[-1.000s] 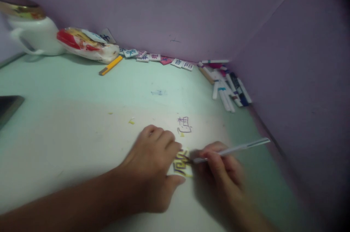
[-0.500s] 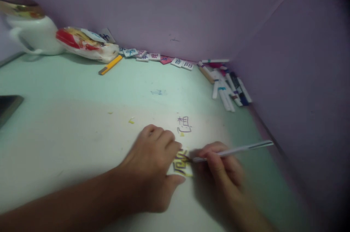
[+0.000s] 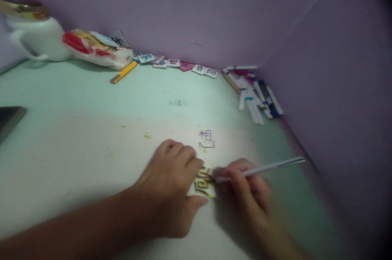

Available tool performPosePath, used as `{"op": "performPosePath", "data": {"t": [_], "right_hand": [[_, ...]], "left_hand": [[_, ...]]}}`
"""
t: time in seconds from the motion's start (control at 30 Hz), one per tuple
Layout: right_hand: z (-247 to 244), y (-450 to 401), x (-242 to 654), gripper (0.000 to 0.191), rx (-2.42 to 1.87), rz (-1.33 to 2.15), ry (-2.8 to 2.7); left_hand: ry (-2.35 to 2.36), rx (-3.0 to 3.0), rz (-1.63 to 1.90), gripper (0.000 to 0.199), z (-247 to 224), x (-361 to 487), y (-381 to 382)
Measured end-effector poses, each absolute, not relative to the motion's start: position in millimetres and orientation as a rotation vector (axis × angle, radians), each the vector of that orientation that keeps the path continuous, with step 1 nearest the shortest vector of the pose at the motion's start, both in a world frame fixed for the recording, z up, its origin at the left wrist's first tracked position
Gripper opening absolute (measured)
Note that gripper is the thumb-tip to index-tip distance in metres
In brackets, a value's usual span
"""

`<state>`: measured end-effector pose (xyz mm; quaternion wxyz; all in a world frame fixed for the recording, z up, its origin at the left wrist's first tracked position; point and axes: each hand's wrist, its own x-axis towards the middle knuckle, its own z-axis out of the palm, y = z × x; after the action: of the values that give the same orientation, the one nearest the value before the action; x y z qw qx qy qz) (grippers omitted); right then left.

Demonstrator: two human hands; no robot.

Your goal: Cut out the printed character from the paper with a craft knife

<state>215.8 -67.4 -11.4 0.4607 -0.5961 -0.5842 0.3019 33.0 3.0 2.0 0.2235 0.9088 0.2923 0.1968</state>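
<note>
A small white tile with a yellow and dark character lies on the pale green table. My left hand grips its left side, fingertips at the upper edge and thumb at the lower one. My right hand is closed round a slim white pen, whose dark tip meets the right part of the character. Just beyond the tile, a purple character is drawn on the table, with a yellow scrap by it.
Along the back wall lie several character tiles, a yellow cutter, a red and white packet and a white mug. Several markers are heaped at the back right. A dark flat object sits at the left edge.
</note>
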Motion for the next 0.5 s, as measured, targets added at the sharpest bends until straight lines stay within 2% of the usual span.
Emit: {"op": "performPosePath", "data": {"t": [0.5], "right_hand": [[-13.3,-67.9,217.5,0.028,-1.504,0.812,-1.406]], "left_hand": [[0.812,2.517,0.555,0.023,0.9,32.6,3.4]]}}
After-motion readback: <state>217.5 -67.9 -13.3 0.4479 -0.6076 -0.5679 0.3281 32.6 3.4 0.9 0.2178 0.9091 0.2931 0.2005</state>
